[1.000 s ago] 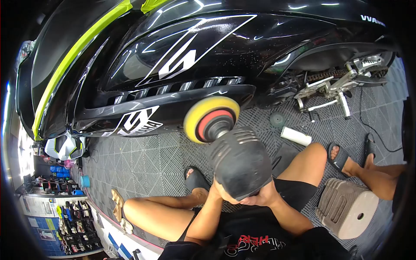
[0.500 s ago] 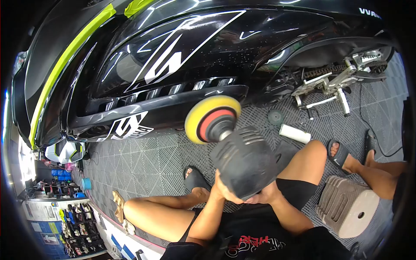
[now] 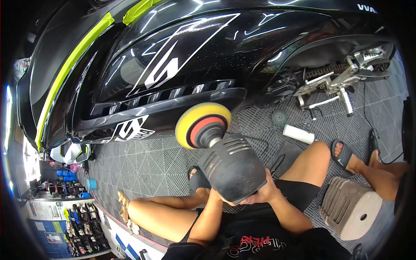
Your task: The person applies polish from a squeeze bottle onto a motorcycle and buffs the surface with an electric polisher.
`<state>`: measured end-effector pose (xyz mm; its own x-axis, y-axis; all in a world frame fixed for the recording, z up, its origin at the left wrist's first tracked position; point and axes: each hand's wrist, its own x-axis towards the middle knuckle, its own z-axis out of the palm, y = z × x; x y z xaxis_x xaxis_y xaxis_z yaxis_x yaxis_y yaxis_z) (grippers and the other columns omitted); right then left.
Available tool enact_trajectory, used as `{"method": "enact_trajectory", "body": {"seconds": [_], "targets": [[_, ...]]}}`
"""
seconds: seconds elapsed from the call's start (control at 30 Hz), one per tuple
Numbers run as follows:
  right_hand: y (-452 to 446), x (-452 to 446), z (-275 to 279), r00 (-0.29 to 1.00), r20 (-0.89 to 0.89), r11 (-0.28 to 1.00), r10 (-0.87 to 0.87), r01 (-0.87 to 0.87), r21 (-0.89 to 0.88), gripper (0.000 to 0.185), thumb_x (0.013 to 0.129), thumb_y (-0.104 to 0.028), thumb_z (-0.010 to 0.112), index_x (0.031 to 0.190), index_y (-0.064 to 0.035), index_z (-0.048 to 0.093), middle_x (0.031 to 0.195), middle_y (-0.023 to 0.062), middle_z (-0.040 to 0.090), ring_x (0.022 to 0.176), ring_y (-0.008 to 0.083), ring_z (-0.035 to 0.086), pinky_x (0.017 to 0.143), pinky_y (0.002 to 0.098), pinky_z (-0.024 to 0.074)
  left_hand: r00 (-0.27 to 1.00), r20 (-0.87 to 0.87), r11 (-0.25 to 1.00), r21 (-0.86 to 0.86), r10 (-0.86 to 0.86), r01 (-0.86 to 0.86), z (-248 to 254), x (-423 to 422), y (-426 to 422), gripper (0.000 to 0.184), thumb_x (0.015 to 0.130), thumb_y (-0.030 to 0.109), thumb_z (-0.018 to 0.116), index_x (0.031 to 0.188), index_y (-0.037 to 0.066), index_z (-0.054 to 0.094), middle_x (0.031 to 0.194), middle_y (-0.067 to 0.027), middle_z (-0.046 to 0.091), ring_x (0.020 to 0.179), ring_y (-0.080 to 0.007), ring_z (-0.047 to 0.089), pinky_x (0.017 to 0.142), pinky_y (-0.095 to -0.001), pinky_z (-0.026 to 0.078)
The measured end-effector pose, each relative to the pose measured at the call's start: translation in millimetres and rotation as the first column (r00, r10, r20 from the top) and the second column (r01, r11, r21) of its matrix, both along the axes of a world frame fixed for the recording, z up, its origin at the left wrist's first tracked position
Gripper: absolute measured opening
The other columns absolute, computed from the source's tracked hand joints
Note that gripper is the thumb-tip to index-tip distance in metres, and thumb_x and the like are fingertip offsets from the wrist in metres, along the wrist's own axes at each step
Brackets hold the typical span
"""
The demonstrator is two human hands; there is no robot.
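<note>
A black polishing machine [image 3: 236,169] with a yellow foam pad [image 3: 185,123] and a red-and-black backing plate is held up in front of my body. The pad is against or very near the lower edge of the glossy black motorcycle fairing [image 3: 216,56]. Around the rear of the machine's body, my left hand [image 3: 216,196] and my right hand [image 3: 268,190] are wrapped from either side; the machine hides most of their fingers. White logo lettering [image 3: 130,128] marks the panel left of the pad.
A metal stand [image 3: 331,89] and chain show at right. A white roll [image 3: 299,134] and green disc [image 3: 279,116] lie on the textured floor. Beyond a brown stool [image 3: 350,208], another person's sandalled foot [image 3: 342,154] is visible. Shelves [image 3: 82,225] stand at lower left.
The polishing machine and its pad have shifted left and slightly down along the fairing's lower edge. Both my hands have stayed on it. The view has also shifted slightly.
</note>
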<state>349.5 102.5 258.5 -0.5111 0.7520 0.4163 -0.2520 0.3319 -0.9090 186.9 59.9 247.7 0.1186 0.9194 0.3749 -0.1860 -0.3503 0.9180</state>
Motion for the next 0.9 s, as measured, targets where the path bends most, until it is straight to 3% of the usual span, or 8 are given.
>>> {"method": "enact_trajectory", "body": {"seconds": [0.2,0.3,0.4,0.47,0.57,0.67,0.77,0.9], "targets": [[-20,-2,-54,0.982,-0.184,0.935,-0.029,-0.038,-0.352,0.077,0.059,-0.047,0.087,0.110,0.0039,0.060,0.098,0.0161,0.069,0.088,0.0342,0.069,0.082,0.0405,0.0531,0.999,-0.019,0.999,-0.017,0.050,-0.051,-4,9,4,0.093,0.064,0.053,0.081,0.131,0.002,0.041,0.118,-0.0151,0.052,0.110,-0.0280,0.053,0.093,-0.0453,0.044],[-22,-6,-34,0.980,-0.196,0.868,-0.027,-0.074,-0.491,0.079,0.059,-0.050,0.087,0.112,0.0023,0.060,0.097,0.0147,0.069,0.089,0.0332,0.069,0.082,0.0402,0.0529,0.997,-0.010,0.997,-0.024,0.074,-0.075,-1,7,3,0.093,0.063,0.054,0.081,0.129,0.001,0.042,0.113,-0.0156,0.054,0.108,-0.0289,0.054,0.092,-0.0459,0.044],[-23,-12,-24,0.989,-0.146,0.916,0.001,-0.059,-0.396,0.082,0.059,-0.051,0.087,0.113,0.0036,0.059,0.097,0.0154,0.069,0.089,0.0341,0.068,0.083,0.0409,0.0527,0.996,0.043,0.996,-0.017,0.083,-0.082,8,0,-2,0.092,0.062,0.055,0.082,0.127,0.001,0.043,0.108,-0.0160,0.055,0.106,-0.0298,0.055,0.092,-0.0464,0.044],[-24,-19,-23,0.989,-0.139,0.975,-0.042,0.010,-0.220,0.084,0.058,-0.052,0.087,0.113,0.0048,0.059,0.098,0.0157,0.069,0.090,0.0350,0.068,0.083,0.0414,0.0526,0.992,0.088,0.996,-0.008,0.087,-0.087,14,-5,-4,0.092,0.061,0.055,0.082,0.125,0.000,0.044,0.105,-0.0163,0.056,0.104,-0.0305,0.055,0.091,-0.0468,0.044],[-22,-22,-13,0.997,-0.052,0.987,0.053,-0.060,-0.152,0.089,0.057,-0.052,0.087,0.117,0.0071,0.056,0.104,0.0187,0.067,0.093,0.0366,0.068,0.083,0.0416,0.0530,0.984,0.162,0.996,0.023,0.076,-0.081,25,-14,-5,0.092,0.060,0.056,0.082,0.123,0.000,0.045,0.101,-0.0168,0.057,0.102,-0.0314,0.056,0.091,-0.0474,0.045],[-1,-29,32,0.998,0.010,0.992,0.066,-0.067,0.109,0.095,0.058,-0.050,0.087,0.122,0.0092,0.051,0.111,0.0220,0.065,0.096,0.0381,0.067,0.083,0.0413,0.0537,0.972,0.231,0.996,0.064,0.045,-0.061,41,-24,-3,0.092,0.059,0.057,0.083,0.120,-0.001,0.047,0.096,-0.0173,0.058,0.099,-0.0323,0.057,0.090,-0.0479,0.045],[-5,-44,51,0.990,-0.033,0.989,0.139,-0.141,-0.045,0.085,0.061,-0.044,0.087,0.118,0.0096,0.054,0.099,0.0197,0.068,0.092,0.0361,0.068,0.086,0.0407,0.0527,0.966,0.257,0.994,0.094,0.032,-0.058,52,-29,-5,0.091,0.058,0.058,0.083,0.118,-0.002,0.048,0.092,-0.0177,0.060,0.097,-0.0332,0.058,0.090,-0.0485,0.045],[-11,-51,52,0.976,0.084,0.980,0.201,-0.199,-0.029,0.090,0.061,-0.047,0.086,0.120,0.0107,0.052,0.107,0.0219,0.066,0.097,0.0359,0.068,0.084,0.0401,0.0535,0.965,0.244,0.989,0.095,0.091,-0.117,67,-27,-7,0.089,0.056,0.058,0.085,0.111,-0.003,0.051,0.086,-0.0181,0.061,0.091,-0.0342,0.060,0.088,-0.0490,0.045]]}}
